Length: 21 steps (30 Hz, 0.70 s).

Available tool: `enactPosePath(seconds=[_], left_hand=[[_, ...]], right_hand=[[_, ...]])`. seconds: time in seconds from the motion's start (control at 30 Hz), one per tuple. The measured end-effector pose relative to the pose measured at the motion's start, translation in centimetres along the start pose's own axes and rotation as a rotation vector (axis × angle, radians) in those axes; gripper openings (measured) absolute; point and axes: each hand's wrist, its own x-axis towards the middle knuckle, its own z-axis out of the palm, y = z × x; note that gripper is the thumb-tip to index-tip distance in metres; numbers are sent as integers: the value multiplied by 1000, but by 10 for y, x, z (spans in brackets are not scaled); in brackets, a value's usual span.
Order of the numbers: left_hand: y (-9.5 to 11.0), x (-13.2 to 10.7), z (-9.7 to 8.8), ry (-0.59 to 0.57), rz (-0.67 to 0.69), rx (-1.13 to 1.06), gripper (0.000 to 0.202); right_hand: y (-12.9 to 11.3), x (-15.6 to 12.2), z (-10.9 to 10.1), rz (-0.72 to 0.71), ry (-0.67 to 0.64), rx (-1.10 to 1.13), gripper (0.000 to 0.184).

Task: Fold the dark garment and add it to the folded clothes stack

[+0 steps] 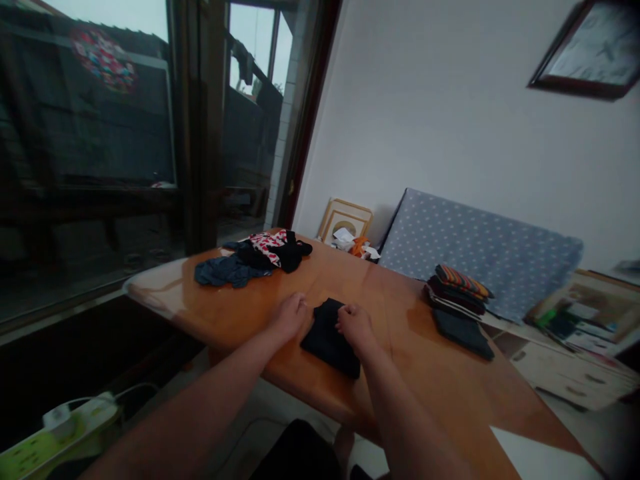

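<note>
A small folded black cloth (327, 337) lies on the glossy wooden table (430, 380), near its front edge. My left hand (290, 315) rests against the cloth's left side with fingers curled. On the cloth's upper right corner sits my right hand (354, 324), fingers closed and pinching the fabric. Both forearms reach in from the bottom of the view.
A heap of unfolded clothes (255, 260) lies at the table's far left. A stack of folded garments (457, 291) and a dark folded piece (463, 331) sit at the right. Behind are a dotted cushion (475, 247), a window (100, 133), drawers (570, 373) and a power strip (60, 427).
</note>
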Motion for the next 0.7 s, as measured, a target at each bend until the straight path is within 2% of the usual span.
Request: enactPosePath(seconds=[0.07, 0.13, 0.23, 0.4, 0.47, 0.57, 0.63, 0.7], left_hand=[[-13, 8, -2, 15, -84, 22, 23], [-19, 13, -1, -30, -137, 45, 20], [-15, 20, 4, -135, -193, 78, 15], [-4, 38, 11, -285, -157, 149, 12], [-5, 42, 13, -272, -170, 145, 15], [-8, 43, 15, -191, -189, 138, 20], [-10, 41, 16, -159, -177, 145, 20], [-9, 38, 15, -156, -141, 162, 19]], right_hand=[[-2, 12, 11, 31, -61, -131, 14], [-2, 21, 20, 51, -119, -214, 13], [-2, 30, 28, 48, -173, -272, 23], [-13, 32, 32, -11, -172, -552, 44], [-19, 31, 34, -41, -156, -643, 42], [-21, 29, 35, -64, -141, -686, 27], [-19, 26, 33, -49, -134, -627, 21], [-14, 23, 28, 12, -112, -437, 22]])
